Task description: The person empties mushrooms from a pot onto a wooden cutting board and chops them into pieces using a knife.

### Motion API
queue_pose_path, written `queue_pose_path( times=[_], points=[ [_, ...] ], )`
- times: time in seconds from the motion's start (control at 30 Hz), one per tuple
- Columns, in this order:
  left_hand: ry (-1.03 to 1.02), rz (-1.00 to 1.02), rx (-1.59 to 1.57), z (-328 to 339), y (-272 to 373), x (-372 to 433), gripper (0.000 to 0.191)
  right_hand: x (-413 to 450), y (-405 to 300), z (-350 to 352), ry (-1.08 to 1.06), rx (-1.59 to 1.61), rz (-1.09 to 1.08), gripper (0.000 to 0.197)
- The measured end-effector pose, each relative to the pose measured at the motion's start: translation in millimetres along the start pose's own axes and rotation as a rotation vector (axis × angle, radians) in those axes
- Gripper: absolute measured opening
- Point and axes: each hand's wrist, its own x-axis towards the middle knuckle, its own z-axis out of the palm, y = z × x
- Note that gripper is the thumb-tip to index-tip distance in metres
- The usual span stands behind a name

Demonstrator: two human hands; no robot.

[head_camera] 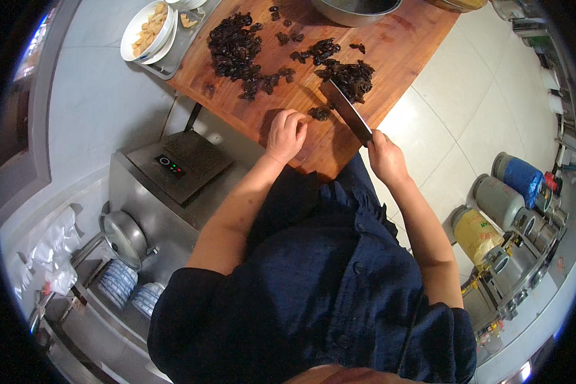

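My right hand (387, 154) grips the handle of a cleaver (348, 111), whose blade points up and left over a wooden table (389, 53). The blade's far end is beside a pile of dark wood ear fungus (353, 79). A small dark piece (319, 114) lies on the wood between the blade and my left hand. My left hand (286, 134) rests at the near edge of the table with curled fingers; whether anything is under them cannot be seen. A larger heap of the same dark fungus (234, 45) spreads at the left, with loose pieces around it.
A metal bowl (357, 18) stands at the table's far side. At the left, a metal tray (165, 72) bears a white bowl (129, 48) of pale yellow pieces. Below are an induction cooker (189, 165) and a lidded pot (125, 240). Gas cylinders (497, 199) stand at the right.
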Motion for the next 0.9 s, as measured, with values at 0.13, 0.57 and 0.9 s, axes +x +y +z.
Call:
queue_pose_path(
  times=[0.13,0.57,0.9],
  points=[
    [-0.005,0.015,-0.008,4.0,7.5,3.9,0.023,-4.2,-5.9,-13.1,-0.051,-0.064,-0.056,0.018],
    [-0.079,0.049,-0.048,5.3,2.2,11.4,0.015,9.3,-13.4,14.0,-0.062,-0.028,-0.054,0.015],
    [0.119,-0.254,0.273,-33.9,-44.2,37.8,0.027,8.6,-18.4,24.2,-0.129,-0.003,-0.134,0.011]
  ],
)
